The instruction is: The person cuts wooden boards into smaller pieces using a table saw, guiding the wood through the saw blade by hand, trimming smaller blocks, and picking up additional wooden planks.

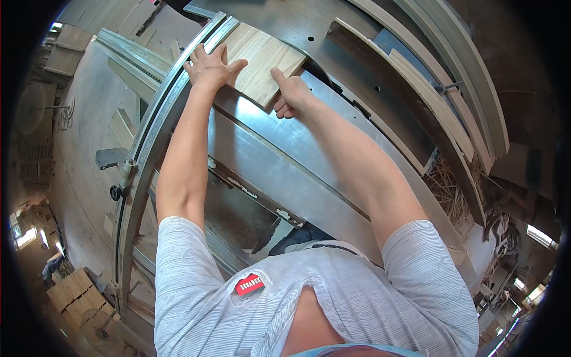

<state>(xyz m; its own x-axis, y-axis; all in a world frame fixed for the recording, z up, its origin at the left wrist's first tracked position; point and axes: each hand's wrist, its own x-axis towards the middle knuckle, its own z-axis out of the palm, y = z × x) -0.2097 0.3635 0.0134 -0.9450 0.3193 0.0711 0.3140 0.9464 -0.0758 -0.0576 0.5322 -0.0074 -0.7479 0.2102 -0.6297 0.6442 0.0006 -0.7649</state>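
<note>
A pale wooden board (260, 62) lies on the metal sliding table of a saw (279, 140), its far left edge along a long metal fence (172, 98). My left hand (211, 68) is spread out, with fingertips over the fence and the thumb on the board. At the board's near right corner, my right hand (291, 94) grips it, thumb on top and the other fingers curled at its edge. A dark curved strip (318, 70) shows just right of the board; whether it is the blade I cannot tell.
Long wooden strips (440, 95) lie on the machine's right side. Wood shavings (446, 187) are heaped below them. A clamp-like stop with a black knob (116, 192) sits on the fence's near part. Stacked boards (77, 294) stand at lower left.
</note>
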